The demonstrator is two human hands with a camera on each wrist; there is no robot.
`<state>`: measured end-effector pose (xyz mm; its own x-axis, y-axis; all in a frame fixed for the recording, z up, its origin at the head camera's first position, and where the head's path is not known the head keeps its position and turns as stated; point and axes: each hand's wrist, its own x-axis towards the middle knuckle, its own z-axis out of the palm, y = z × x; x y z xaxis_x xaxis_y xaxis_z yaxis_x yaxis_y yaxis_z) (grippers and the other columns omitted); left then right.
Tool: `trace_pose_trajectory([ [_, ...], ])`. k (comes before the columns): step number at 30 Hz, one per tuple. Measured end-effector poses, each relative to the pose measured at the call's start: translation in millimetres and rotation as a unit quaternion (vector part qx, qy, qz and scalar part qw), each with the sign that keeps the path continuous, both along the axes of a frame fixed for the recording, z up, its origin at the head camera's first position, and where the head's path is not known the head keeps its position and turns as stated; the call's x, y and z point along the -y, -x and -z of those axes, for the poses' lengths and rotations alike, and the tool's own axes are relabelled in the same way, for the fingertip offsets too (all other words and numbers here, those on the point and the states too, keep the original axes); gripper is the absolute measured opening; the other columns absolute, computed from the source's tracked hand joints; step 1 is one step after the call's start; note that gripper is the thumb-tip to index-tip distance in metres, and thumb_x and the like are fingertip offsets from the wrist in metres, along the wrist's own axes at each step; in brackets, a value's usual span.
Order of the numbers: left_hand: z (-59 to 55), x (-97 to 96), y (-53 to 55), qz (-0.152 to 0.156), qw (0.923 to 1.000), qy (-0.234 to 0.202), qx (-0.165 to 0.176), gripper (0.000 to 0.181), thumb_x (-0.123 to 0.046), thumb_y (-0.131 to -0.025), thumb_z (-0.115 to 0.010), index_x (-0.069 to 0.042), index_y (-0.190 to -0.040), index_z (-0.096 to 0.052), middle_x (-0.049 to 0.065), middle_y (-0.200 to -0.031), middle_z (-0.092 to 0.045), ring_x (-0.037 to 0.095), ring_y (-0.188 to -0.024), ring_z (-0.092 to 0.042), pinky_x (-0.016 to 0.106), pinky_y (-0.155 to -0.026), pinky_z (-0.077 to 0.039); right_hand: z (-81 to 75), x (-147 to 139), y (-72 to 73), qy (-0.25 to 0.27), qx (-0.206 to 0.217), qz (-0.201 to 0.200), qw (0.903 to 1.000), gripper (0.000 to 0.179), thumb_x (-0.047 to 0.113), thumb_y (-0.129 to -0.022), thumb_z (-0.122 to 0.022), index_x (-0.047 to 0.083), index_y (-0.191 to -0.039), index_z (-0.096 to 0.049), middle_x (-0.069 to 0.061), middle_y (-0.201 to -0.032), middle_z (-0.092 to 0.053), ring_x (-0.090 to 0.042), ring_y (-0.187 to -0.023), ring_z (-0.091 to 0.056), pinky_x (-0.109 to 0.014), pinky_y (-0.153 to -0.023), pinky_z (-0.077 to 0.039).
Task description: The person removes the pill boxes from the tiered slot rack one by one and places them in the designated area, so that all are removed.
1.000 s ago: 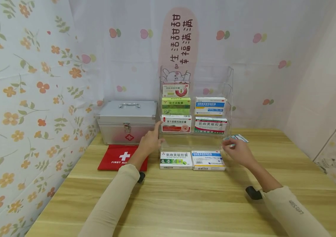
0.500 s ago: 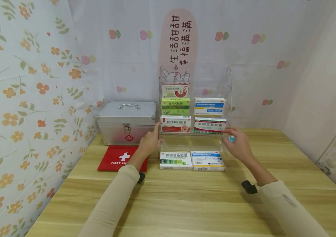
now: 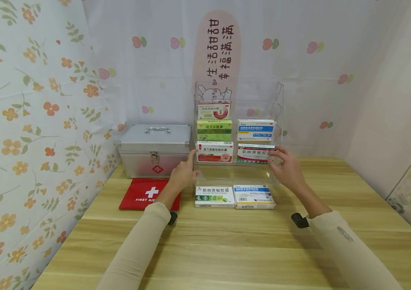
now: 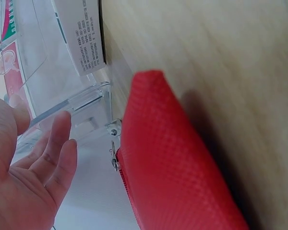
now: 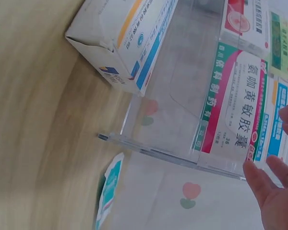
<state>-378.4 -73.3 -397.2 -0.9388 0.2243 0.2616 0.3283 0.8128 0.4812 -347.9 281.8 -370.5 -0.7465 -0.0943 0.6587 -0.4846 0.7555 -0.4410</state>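
Observation:
A clear stepped display rack point(image 3: 234, 172) stands against the backdrop with medicine boxes on its tiers. My left hand point(image 3: 183, 174) is at the rack's left side, index finger extended beside a red-and-white medicine box point(image 3: 214, 152). In the left wrist view, its loosely bent fingers point(image 4: 60, 132) lie along the clear side edge. My right hand point(image 3: 288, 168) is at the rack's right side, fingertips overlapping the right end of a red, green and white medicine box point(image 3: 254, 154). The right wrist view shows its thumb and fingers spread apart, with nothing between them.
Two medicine boxes, a green-and-white one point(image 3: 214, 196) and a blue-and-white one point(image 3: 254, 196), lie at the rack's front. A silver first-aid case point(image 3: 154, 149) and red first-aid pouch point(image 3: 136, 195) are left. A teal-and-white packet point(image 5: 109, 187) lies right of the rack.
My right hand has moved left and slightly up, from beside the rack to the end of the red, green and white medicine box. My left hand has stayed in place.

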Motion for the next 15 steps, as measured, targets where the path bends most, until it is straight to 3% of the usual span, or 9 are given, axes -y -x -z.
trace_pose_trajectory([
  [4, 0.7, 0.4, 0.3, 0.002, 1.0000, -0.002, -0.002, 0.083, -0.021, -0.093, -0.070, -0.027, -0.154, -0.014, 0.007, -0.059, -0.050, 0.016, -0.047, -0.040, 0.030, -0.043, -0.036, -1.6, 2.7, 4.8, -0.011, 0.008, 0.005, 0.9999, 0.023, 0.005, -0.091, -0.069, -0.005, -0.111, -0.069, -0.029, -0.139, -0.050, -0.050, -0.124, -0.048, -0.060, -0.085, -0.050],
  [10, 0.9, 1.2, 0.2, 0.006, 1.0000, -0.005, 0.002, 0.083, -0.021, -0.094, -0.069, -0.028, -0.154, -0.013, 0.006, -0.059, -0.049, 0.016, -0.047, -0.040, 0.029, -0.043, -0.036, -5.6, 4.8, 9.5, -0.018, 0.026, 0.008, 0.9995, 0.022, 0.006, -0.090, -0.068, -0.005, -0.110, -0.069, -0.029, -0.142, -0.047, -0.051, -0.129, -0.041, -0.066, -0.101, -0.035],
  [15, 1.4, 1.4, 0.2, 0.004, 1.0000, -0.006, 0.004, 0.083, -0.021, -0.094, -0.069, -0.028, -0.154, -0.012, 0.006, -0.059, -0.049, 0.015, -0.047, -0.040, 0.029, -0.043, -0.035, -7.2, 5.1, 15.0, -0.045, 0.034, 0.015, 0.9983, 0.023, 0.008, -0.090, -0.069, -0.004, -0.110, -0.070, -0.028, -0.141, -0.048, -0.051, -0.129, -0.041, -0.066, -0.102, -0.033],
])
